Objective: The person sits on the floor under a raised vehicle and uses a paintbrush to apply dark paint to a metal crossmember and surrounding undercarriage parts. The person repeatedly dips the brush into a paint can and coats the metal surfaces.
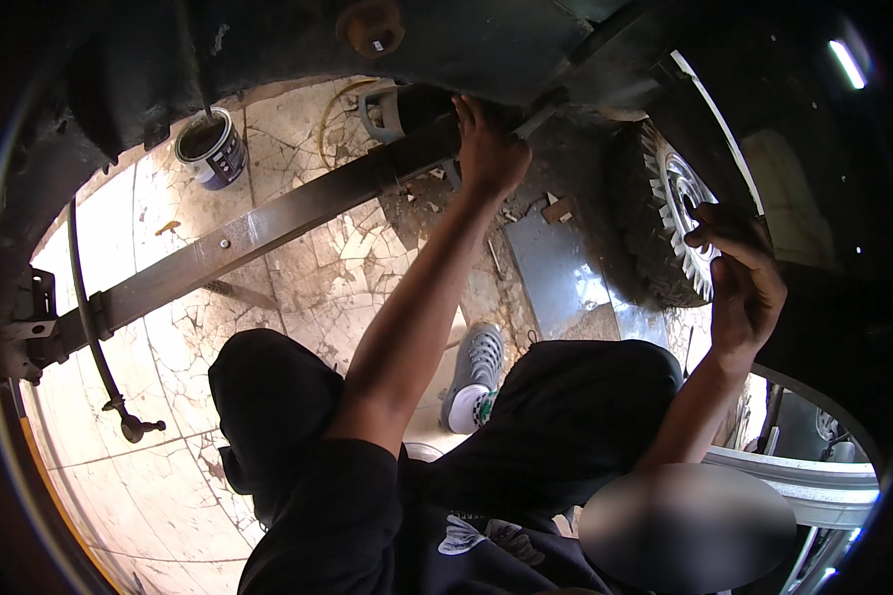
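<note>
My left hand [493, 154] is at the upper middle, its fingers wrapped over the right end of a long metal beam [238, 233]. The beam slants from the lower left up to the right beneath the dark underside of a vehicle [278, 45]. Its thumb side is partly hidden. My right hand [749, 278] is raised at the right, beside a dark panel, with its fingers loosely bent and apart from the thumb. I make out nothing held in it. Behind its fingertips is a tyre [635, 228] with a silver toothed wheel cover [677, 198].
An open paint can [210, 149] stands on the cracked tile floor [149, 377]. A thin rod with a ball joint [134, 426] hangs at the left. A grey flat sheet [556, 268] lies near the tyre. My shoe [481, 362] is between my bent knees. A silver wheel rim [814, 486] is at the lower right.
</note>
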Demonstrator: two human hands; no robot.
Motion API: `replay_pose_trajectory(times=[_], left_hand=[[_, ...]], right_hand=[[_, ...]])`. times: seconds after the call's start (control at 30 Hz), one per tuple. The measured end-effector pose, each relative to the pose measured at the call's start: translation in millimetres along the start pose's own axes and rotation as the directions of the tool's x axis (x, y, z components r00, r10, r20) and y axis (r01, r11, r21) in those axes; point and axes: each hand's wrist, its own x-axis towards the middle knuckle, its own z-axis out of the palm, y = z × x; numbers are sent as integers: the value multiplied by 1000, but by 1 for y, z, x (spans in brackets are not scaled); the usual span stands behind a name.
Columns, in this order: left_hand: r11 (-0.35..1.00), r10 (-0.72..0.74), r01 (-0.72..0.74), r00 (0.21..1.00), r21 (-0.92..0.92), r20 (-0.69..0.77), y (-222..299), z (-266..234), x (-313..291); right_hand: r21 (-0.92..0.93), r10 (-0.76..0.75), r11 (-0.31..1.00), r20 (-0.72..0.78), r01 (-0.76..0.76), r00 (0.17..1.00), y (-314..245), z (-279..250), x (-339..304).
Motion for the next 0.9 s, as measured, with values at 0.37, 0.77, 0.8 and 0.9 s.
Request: replay_pose_trajectory(times=[0.37,0.77,0.8,0.9], left_hand=[[1000,23,-24,998,14,56,-12,-14,27],[995,-6,5,1000,104,15,4,-12,2],[985,26,-26,1000,170,0,-7,-16,17],[946,142,-113,987,303,-76,-17,-17,32]], right_hand=[[-16,56,998,114,-55,992,-5,10,4],[-28,61,998,233,-56,970,-4,9,4],[23,51,998,211,-57,976,-6,14,3],[113,30,992,170,-50,985,-5,21,-1]])
